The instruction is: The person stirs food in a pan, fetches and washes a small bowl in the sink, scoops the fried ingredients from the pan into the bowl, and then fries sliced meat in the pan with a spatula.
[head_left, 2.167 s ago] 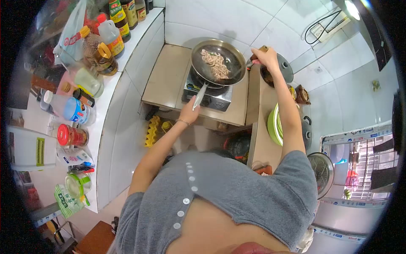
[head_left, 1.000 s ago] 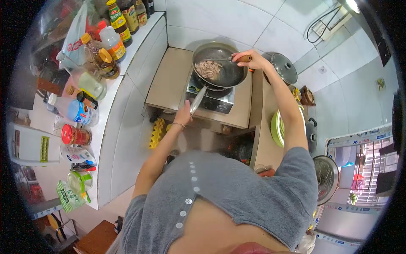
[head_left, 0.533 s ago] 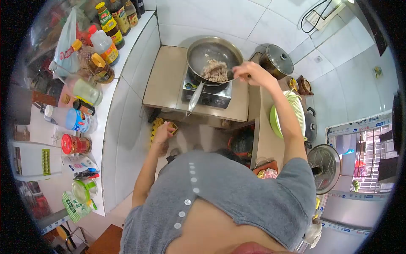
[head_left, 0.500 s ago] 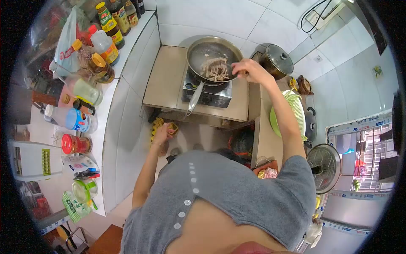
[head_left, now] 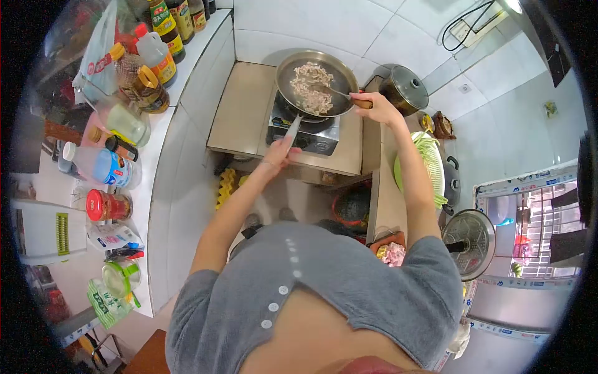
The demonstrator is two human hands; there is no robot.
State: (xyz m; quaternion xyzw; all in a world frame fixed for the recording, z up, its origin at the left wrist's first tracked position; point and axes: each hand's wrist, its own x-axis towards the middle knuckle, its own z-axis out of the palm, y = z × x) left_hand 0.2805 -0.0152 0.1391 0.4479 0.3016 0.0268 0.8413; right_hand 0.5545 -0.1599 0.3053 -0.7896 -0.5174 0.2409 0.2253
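Note:
A frying pan (head_left: pixel 286 93) sits on the portable stove (head_left: pixel 311 138), with pale, crumbled meat (head_left: pixel 313 96) spread across its middle and far side. My right hand (head_left: pixel 378 107) is closed around the wooden handle of a spatula (head_left: pixel 339 93), whose metal end reaches into the meat. At the near side of the stove, my left hand (head_left: pixel 280 157) is closed around the end of the pan's metal handle (head_left: pixel 291 134); some of its fingers are hard to make out.
Sauce bottles (head_left: pixel 163 25) and a red-lidded jar (head_left: pixel 109 205) line the left ledge. A lidded pot (head_left: pixel 405 90) stands right of the stove, near a green basket (head_left: pixel 399 171). Yellow egg trays (head_left: pixel 226 189) lie below the counter. A glass lid (head_left: pixel 468 244) is at right.
My left hand has risen from beside the yellow trays to the pan handle. The meat, clumped before, is now spread over the pan, and the spatula shows more clearly.

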